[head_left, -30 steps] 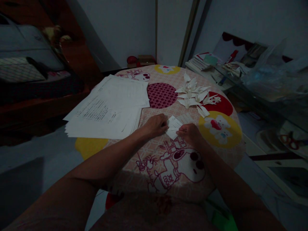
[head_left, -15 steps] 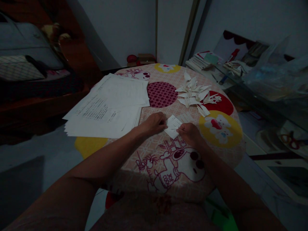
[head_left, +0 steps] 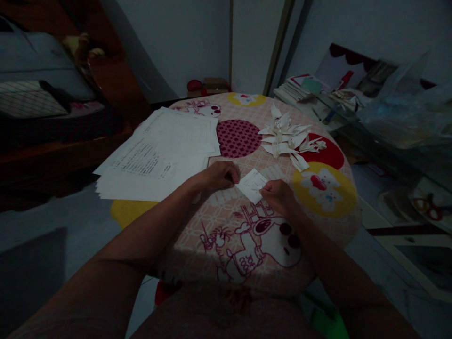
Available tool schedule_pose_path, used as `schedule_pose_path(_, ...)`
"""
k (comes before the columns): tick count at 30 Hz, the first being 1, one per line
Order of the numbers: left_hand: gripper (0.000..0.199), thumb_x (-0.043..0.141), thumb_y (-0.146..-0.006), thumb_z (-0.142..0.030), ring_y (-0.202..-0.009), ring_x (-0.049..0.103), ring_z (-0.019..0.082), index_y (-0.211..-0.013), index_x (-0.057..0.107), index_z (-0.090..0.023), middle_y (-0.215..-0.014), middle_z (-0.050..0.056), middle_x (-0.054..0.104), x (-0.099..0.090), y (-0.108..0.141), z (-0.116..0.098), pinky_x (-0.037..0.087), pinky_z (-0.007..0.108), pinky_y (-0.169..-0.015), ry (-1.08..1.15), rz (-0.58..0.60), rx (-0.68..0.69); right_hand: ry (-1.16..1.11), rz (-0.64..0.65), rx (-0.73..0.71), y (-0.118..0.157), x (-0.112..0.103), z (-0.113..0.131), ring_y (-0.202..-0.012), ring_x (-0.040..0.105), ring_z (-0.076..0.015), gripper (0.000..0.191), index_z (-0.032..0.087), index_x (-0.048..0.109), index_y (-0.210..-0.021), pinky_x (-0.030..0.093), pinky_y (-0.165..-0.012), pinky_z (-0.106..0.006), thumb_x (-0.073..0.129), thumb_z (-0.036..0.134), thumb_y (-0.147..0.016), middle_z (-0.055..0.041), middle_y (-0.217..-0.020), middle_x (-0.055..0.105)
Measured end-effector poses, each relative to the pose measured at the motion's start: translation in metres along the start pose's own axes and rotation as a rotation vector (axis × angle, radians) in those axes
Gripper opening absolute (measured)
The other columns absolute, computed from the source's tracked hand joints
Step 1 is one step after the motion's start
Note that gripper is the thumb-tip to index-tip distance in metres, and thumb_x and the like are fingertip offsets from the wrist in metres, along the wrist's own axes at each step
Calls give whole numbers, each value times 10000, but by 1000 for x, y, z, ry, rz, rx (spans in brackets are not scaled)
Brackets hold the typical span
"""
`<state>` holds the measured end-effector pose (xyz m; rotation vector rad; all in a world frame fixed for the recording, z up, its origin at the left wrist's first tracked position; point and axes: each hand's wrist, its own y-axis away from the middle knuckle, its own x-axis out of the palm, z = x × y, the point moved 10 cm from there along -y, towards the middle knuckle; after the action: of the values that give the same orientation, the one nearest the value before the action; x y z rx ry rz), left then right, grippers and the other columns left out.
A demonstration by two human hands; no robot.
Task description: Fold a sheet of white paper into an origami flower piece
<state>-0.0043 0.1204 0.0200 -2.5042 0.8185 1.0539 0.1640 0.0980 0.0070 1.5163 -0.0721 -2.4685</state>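
A small folded square of white paper (head_left: 252,185) lies cornerwise on the round table, with faint print and crease lines on it. My right hand (head_left: 278,194) pinches its right side between thumb and curled fingers. At the opposite corner is my left hand (head_left: 222,174), its fingers bent and their tips closed together at the paper's left point. The left fingertips partly hide that corner. Beyond my hands, to the right, sits a cluster of folded white paper flowers (head_left: 284,136) with pointed petals.
A fanned stack of printed sheets (head_left: 155,160) covers the table's left side. The patterned tablecloth (head_left: 197,235) reaches the rounded edge. At right, a glass-topped stand holds papers (head_left: 300,88), a plastic bag (head_left: 406,113) and, lower down, red-handled scissors (head_left: 427,207).
My left hand has shifted a little left, and more of the paper's left corner shows. My right hand holds its place on the paper.
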Motion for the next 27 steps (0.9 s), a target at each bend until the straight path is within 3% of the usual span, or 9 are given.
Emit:
schedule_pose_path(12,132,608,-821,-249,-785,567,145,-728,660,-170,-835,51,653,1,-3,-11,428,288,-736,-101,-44,14,24,-11,6,-2,0,-1,-570,538,-139,203,140,682,-648,291,-528,-258,578,262,-772,-45,-596,628)
schedule_pose_path(27,120,566,-867,-224,-819,530,167,-777,616,-162,-935,84,599,13,-2,-18,408,300,-735,-267,5,-27,14,-7,22,-1,-2,0,-554,526,-131,195,138,675,-628,285,-519,-254,595,241,-772,-37,-578,620)
